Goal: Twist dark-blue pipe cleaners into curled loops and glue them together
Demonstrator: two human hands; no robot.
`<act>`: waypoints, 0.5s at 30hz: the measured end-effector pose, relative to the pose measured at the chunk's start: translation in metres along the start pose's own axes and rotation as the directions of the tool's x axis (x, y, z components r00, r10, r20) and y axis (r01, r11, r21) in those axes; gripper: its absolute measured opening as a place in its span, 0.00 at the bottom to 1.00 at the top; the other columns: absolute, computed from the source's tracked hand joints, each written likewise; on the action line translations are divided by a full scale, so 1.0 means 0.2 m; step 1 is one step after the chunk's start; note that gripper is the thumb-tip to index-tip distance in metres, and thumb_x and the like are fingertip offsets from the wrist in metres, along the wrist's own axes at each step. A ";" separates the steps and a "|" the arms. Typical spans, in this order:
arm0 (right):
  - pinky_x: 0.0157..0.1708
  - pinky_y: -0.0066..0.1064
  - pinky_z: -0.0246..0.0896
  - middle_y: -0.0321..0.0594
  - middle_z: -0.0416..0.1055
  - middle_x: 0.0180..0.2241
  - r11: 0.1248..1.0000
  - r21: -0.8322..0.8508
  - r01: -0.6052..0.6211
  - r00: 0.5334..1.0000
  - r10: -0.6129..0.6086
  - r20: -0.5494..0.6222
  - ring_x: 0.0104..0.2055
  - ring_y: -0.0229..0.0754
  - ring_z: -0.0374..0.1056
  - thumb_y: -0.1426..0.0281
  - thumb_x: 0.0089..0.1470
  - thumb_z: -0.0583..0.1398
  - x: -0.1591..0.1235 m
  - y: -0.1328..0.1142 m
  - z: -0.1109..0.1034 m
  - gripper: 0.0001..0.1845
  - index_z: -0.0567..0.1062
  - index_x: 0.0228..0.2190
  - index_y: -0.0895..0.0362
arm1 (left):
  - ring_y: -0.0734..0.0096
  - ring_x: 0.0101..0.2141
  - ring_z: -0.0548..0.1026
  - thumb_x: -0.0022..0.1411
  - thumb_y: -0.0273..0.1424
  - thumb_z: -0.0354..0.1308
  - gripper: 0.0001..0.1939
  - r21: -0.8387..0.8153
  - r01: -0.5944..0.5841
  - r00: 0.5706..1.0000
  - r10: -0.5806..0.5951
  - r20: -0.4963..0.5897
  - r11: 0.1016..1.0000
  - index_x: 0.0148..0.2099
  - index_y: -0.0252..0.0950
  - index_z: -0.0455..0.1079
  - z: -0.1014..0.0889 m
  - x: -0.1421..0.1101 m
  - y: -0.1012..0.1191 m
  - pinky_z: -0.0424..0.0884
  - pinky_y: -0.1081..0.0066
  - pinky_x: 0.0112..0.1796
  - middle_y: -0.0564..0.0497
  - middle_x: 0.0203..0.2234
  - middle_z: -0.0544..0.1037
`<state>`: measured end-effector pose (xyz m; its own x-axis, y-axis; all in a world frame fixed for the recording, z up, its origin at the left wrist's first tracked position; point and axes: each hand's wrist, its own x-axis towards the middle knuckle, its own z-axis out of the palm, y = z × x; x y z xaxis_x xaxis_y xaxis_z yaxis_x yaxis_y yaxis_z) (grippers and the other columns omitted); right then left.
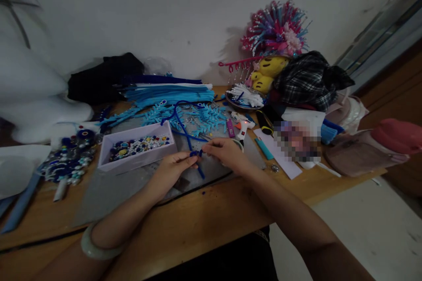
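Between both hands is a dark blue pipe cleaner (200,172), coiled or bent at the fingertips, one end hanging down. My left hand (174,163) pinches its bent part from the left. On the other side, my right hand (227,153) has thumb and forefinger closed on the same piece, close to the left fingertips. A long blue strand (180,116) arcs up behind the hands; whether it joins the held piece I cannot tell. Left of the hands stands a white box (132,164) of mixed beads and small charms. Light blue branch-shaped pieces (211,118) lie beyond.
Bundled blue pipe cleaners (171,93) lie at the back. Right of my hands are a glue gun (243,125), a purple lighter (230,128), a teal stick (263,148) and a pink-lidded bottle (356,151). A beaded blue ornament (70,158) lies left, beside a white foam form (42,96).
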<state>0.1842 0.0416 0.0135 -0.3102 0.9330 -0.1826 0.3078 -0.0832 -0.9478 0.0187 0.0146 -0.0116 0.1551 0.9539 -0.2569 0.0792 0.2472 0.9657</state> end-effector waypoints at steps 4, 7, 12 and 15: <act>0.15 0.23 0.39 0.26 0.55 0.12 0.979 0.195 -0.058 0.996 0.043 0.084 0.14 0.28 0.46 0.61 0.45 0.58 0.00 0.02 0.01 0.13 0.69 0.20 0.59 | 0.71 0.29 0.72 0.46 0.33 0.61 0.08 -0.178 0.028 0.998 -0.018 0.056 0.984 0.30 0.35 0.75 0.01 0.00 -0.03 0.66 0.75 0.31 0.49 0.26 0.77; 0.15 0.23 0.40 0.28 0.59 0.13 0.952 0.297 -0.071 0.993 0.041 0.108 0.15 0.27 0.48 0.63 0.44 0.58 0.00 0.02 0.01 0.12 0.70 0.19 0.59 | 0.75 0.28 0.71 0.45 0.31 0.63 0.07 -0.342 0.060 0.996 -0.033 0.083 0.938 0.28 0.34 0.75 0.03 -0.01 -0.02 0.67 0.78 0.32 0.49 0.25 0.76; 0.16 0.23 0.45 0.32 0.67 0.21 0.853 0.518 -0.058 0.993 -0.006 0.120 0.17 0.27 0.53 0.66 0.41 0.61 0.00 0.01 0.02 0.08 0.74 0.23 0.59 | 0.79 0.27 0.70 0.46 0.29 0.62 0.04 -0.541 0.077 0.996 -0.043 0.076 0.838 0.27 0.33 0.74 0.03 -0.01 -0.01 0.68 0.80 0.31 0.50 0.27 0.76; 0.19 0.23 0.50 0.33 0.69 0.22 0.764 0.635 -0.118 0.986 0.016 0.165 0.19 0.28 0.57 0.68 0.37 0.64 0.00 0.02 0.04 0.09 0.75 0.25 0.59 | 0.78 0.27 0.71 0.45 0.28 0.63 0.04 -0.585 0.074 0.995 -0.024 0.094 0.808 0.26 0.32 0.74 0.04 -0.01 0.00 0.68 0.78 0.32 0.50 0.25 0.76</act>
<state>0.1780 0.0388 0.0071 -0.4491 0.8612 -0.2381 -0.2992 -0.3961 -0.8681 0.0260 0.0113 -0.0112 0.2449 0.9277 -0.2819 -0.5001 0.3699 0.7830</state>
